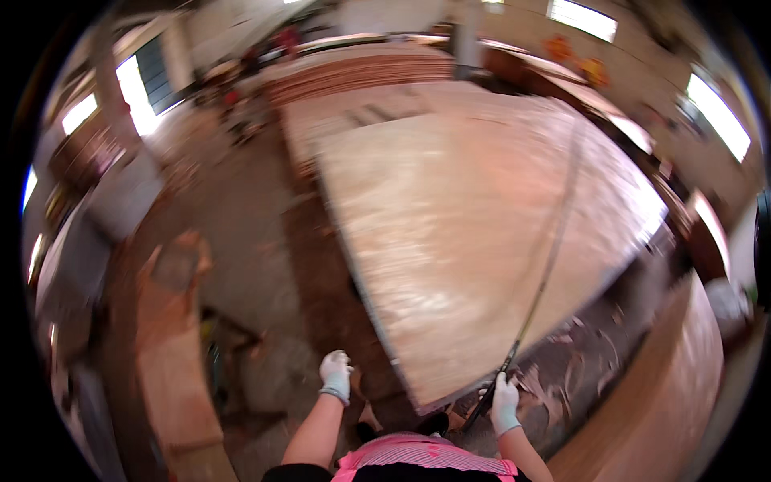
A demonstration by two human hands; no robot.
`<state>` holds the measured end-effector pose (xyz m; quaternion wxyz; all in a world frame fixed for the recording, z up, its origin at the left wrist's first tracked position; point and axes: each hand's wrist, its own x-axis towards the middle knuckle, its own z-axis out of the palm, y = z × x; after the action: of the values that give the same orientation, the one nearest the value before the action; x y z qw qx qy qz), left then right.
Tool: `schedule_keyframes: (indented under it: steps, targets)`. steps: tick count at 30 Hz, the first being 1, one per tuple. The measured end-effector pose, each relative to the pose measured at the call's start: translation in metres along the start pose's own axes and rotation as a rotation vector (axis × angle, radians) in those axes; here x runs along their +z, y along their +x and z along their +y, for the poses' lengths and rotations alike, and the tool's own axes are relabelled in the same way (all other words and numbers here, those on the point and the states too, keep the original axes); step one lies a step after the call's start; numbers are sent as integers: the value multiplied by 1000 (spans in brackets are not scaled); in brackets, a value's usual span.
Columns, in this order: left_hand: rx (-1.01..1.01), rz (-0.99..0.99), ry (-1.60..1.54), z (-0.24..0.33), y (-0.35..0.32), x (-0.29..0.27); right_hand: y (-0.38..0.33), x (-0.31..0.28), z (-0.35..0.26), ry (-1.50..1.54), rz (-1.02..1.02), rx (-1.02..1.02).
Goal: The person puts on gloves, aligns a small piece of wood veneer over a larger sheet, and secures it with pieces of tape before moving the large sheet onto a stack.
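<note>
My right hand, in a white glove, is closed round a long thin pole near its lower end. The pole slants up and away over a large pale wood-veneer sheet, blurring toward its far end. Whether its tip touches the sheet I cannot tell. The sheet lies broad and flat before me, its near corner close to my feet. Left of that corner hangs my left hand, also gloved, its fingers curled with nothing visible in them.
Behind the sheet stands a stack of reddish sheets. A long curved wooden board or stack edge rises at the right. Torn veneer scraps litter the floor beside it. At the left lies a long wooden plank.
</note>
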<state>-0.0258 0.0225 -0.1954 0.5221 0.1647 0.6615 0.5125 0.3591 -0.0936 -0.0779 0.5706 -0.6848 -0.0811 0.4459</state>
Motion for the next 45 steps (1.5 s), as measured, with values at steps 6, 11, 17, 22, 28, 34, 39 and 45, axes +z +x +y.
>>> schedule_keyframes:
  steps: [6,11,17,22,28,34,39,45]
  targets:
    - [-267,338,-47,-65,-65,-158,-28,47,4,-370,-303,-52]
    - [-48,656,-102,-92,-99,-265,-72,73,31,-511,-443,-99]
    - [237,1029,432,28,-83,-355,-140,150,44,-600,-702,-50]
    - [220,1116,842,73,-39,-414,-182,187,61,-767,-805,-36]
    - [148,1107,1114,106,16,-426,-198,196,67,-884,-784,-71]
    - [202,947,1103,98,42,-456,-186,196,67,-919,-756,-82]
    - [385,978,856,85,49,-475,-174,199,77,-924,-760,-106]
    - [40,873,597,104,56,-482,-182,205,77,-868,-767,-66]
